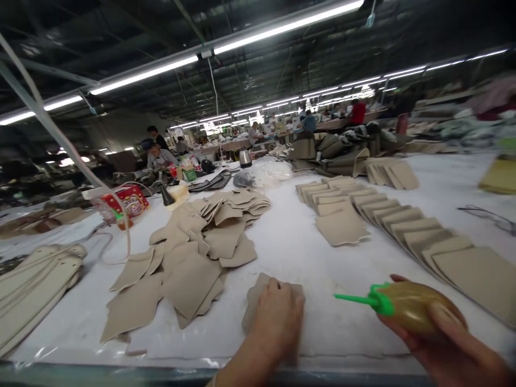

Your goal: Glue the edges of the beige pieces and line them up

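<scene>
My left hand rests on a beige cut piece of leather-like material at the table's near edge. Its fingers are bent and pressed together over the piece, covering much of it. My right hand is wrapped around a squeeze glue bottle with amber-brown contents. The bottle lies sideways, its green nozzle pointing left toward my left hand, above the table and apart from the piece. To the left lies a loose heap of beige pieces; on the right, overlapping beige pieces run in rows.
A red box and a thin white hose are at the left. Pale strap-like panels lie at the left edge. A metal kettle and dark stacked parts stand farther back. Glasses lie at the right. Several people work in the background.
</scene>
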`<state>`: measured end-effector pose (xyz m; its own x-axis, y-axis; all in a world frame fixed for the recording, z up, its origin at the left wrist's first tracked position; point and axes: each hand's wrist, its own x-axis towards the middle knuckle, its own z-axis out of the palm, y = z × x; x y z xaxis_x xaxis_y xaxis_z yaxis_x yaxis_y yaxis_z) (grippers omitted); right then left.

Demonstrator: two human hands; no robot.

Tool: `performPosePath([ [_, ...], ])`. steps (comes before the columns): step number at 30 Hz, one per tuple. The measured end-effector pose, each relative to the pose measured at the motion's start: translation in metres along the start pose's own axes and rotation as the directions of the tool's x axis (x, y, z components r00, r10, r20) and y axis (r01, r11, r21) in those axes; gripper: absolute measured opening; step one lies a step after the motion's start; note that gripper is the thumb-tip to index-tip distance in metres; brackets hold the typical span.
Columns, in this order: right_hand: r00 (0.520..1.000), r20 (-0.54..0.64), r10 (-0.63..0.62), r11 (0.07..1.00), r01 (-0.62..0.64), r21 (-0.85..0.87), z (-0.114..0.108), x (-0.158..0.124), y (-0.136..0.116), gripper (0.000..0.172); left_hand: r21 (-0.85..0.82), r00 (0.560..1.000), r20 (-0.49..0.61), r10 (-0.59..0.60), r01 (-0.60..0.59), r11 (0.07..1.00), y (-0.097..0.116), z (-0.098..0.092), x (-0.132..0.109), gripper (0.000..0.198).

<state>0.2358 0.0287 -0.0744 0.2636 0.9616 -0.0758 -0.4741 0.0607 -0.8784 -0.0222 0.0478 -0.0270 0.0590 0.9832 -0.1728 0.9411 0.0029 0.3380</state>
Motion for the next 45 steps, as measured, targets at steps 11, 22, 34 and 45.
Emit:
performPosePath([
  [11,0.995,0.081,-0.051,0.955,0.073,-0.288,0.013,-0.013,0.007,0.057,0.082,0.994,0.074,0.084,-0.09,0.993,-0.007,0.007,-0.016,0.035],
  [22,0.965,0.106,-0.239,0.763,0.254,-0.594,0.028,-0.025,-0.006,0.055,0.255,0.989,0.138,0.06,-0.094,0.962,0.016,-0.001,0.003,0.033],
  [34,0.846,0.38,-0.373,0.515,0.53,-0.674,0.043,-0.008,-0.005,0.051,0.081,0.964,0.027,0.266,-0.267,0.96,-0.023,0.013,0.015,0.041],
  [45,0.692,0.622,-0.366,0.26,0.718,-0.645,0.059,0.006,0.001,0.043,0.011,0.953,0.031,0.301,-0.302,0.953,-0.026,0.016,0.02,0.039],
])
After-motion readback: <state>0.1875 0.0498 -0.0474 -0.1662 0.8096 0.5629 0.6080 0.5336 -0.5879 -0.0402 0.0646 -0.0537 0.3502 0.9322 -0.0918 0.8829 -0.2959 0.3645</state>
